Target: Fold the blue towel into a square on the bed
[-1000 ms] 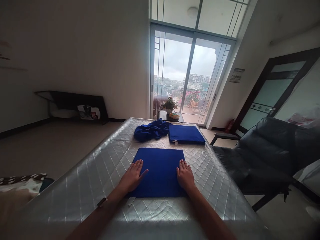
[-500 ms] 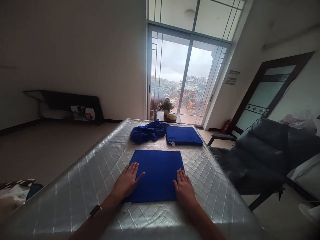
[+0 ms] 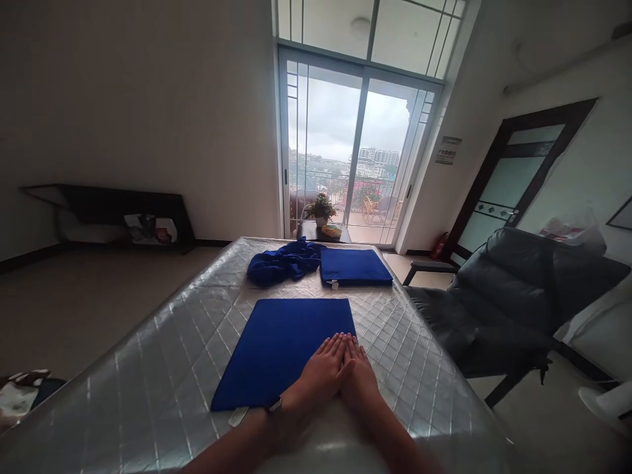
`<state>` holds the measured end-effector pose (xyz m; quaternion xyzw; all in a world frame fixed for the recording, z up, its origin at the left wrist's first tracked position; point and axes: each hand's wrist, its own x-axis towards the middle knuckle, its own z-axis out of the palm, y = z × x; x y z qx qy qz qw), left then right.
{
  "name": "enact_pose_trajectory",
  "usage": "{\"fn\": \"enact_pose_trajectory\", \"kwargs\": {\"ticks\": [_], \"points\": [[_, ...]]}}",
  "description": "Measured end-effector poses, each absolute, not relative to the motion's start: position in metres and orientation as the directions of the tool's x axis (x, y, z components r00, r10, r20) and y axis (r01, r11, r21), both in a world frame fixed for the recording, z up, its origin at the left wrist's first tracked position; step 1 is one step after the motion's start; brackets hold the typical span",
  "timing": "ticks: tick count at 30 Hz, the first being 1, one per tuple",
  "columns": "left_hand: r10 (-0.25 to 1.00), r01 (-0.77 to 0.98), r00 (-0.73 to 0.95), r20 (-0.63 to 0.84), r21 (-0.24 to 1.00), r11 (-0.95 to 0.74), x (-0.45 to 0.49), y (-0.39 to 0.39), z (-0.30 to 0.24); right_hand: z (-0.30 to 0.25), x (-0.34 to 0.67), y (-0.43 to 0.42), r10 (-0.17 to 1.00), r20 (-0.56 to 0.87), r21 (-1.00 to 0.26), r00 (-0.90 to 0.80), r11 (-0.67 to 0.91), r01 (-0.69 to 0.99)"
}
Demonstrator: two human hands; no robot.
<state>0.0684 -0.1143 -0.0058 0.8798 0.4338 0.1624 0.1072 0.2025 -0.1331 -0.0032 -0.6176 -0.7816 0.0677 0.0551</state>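
Note:
A flat, folded blue cloth [image 3: 276,342] lies before me on a silvery quilted surface [image 3: 162,375], a white tag showing at its near left corner. My left hand [image 3: 323,365] rests flat on the cloth's right part, fingers stretched forward. Right beside it, my right hand [image 3: 359,375] lies on the cloth's right edge, its fingers straight. The two hands touch along their inner sides. Farther back sit a crumpled blue cloth [image 3: 284,262] and a neatly folded blue cloth [image 3: 355,266] with a white tag.
On the right stands a black padded armchair [image 3: 513,296] with a plastic bag on top. Beyond the far end is a small table with a potted plant [image 3: 322,209], in front of glass sliding doors [image 3: 326,131]. A dark bench-like piece [image 3: 113,204] stands along the left wall.
My left hand has moved right across the folded cloth, from its left edge to beside my right hand. The right hand stays at the right edge. The view has shifted slightly.

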Motion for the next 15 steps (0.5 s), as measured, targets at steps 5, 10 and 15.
{"fn": "enact_pose_trajectory", "kwargs": {"ticks": [5,10,15], "points": [[0.839,0.781,0.527,0.134,0.314,-0.54,0.036,-0.12,-0.011,0.004,0.2,-0.134,0.981,0.001,-0.21,-0.192,0.188,0.96],[0.91,0.871,0.407,0.074,0.268,-0.411,-0.028,-0.13,-0.012,0.013,0.197,-0.137,0.988,-0.026,-0.249,-0.152,0.141,0.958],[0.971,0.962,0.224,0.087,0.141,-0.235,-0.098,-0.144,-0.018,0.012,0.197,-0.136,0.986,-0.037,-0.209,-0.162,0.151,0.966]]}}
